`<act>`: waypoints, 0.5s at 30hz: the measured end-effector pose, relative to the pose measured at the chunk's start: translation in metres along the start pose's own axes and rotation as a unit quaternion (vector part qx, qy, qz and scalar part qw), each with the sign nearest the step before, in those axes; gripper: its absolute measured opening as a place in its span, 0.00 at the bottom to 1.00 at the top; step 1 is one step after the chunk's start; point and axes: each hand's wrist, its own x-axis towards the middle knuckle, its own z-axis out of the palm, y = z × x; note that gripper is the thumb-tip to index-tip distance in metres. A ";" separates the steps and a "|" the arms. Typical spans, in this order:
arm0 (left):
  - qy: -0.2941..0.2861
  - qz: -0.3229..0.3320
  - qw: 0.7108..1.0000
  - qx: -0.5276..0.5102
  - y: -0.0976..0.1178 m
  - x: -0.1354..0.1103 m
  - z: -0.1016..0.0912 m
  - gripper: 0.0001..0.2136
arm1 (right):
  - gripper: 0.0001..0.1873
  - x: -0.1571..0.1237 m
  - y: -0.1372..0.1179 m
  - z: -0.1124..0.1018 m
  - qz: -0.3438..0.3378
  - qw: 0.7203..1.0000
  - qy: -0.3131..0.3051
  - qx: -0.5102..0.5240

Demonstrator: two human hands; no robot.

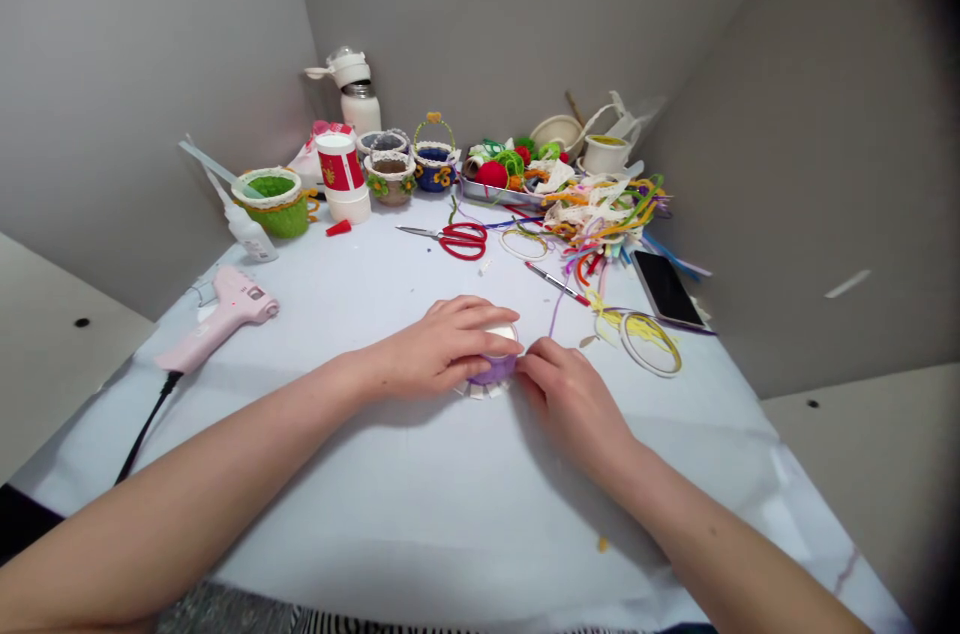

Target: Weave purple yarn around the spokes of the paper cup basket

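Note:
In the head view a small white cup wrapped in purple yarn (492,373) stands on the table, with short white tabs fanned out round its base. My left hand (450,344) is closed over it, fingers across the top and near side. At the cup's right side, my right hand (559,379) pinches the purple yarn strand (557,309), which runs back toward the pile of yarn. The pinched fingertips partly hide the yarn there.
Red-handled scissors (463,241) and a pen (556,283) lie behind the cup. A pink glue gun (225,319) and a glue bottle (251,234) are at left. Small baskets (390,184), a pile of yarn (600,209), hoops (651,344) and a phone (667,289) surround the work.

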 end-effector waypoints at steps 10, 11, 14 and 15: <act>0.104 -0.071 0.992 -0.020 0.012 0.004 0.016 0.12 | 0.06 0.003 0.008 0.005 0.032 0.994 0.015 0.102; 0.103 -0.071 0.992 -0.022 0.013 0.004 0.014 0.12 | 0.06 0.002 0.008 0.005 0.031 0.993 0.014 0.115; 0.075 -0.035 0.996 -0.025 0.014 0.003 0.003 0.12 | 0.05 -0.001 0.009 0.003 0.011 0.988 0.014 0.151; 0.060 -0.021 0.998 -0.026 0.014 0.002 -0.002 0.13 | 0.05 -0.003 0.008 0.002 -0.002 0.987 0.013 0.161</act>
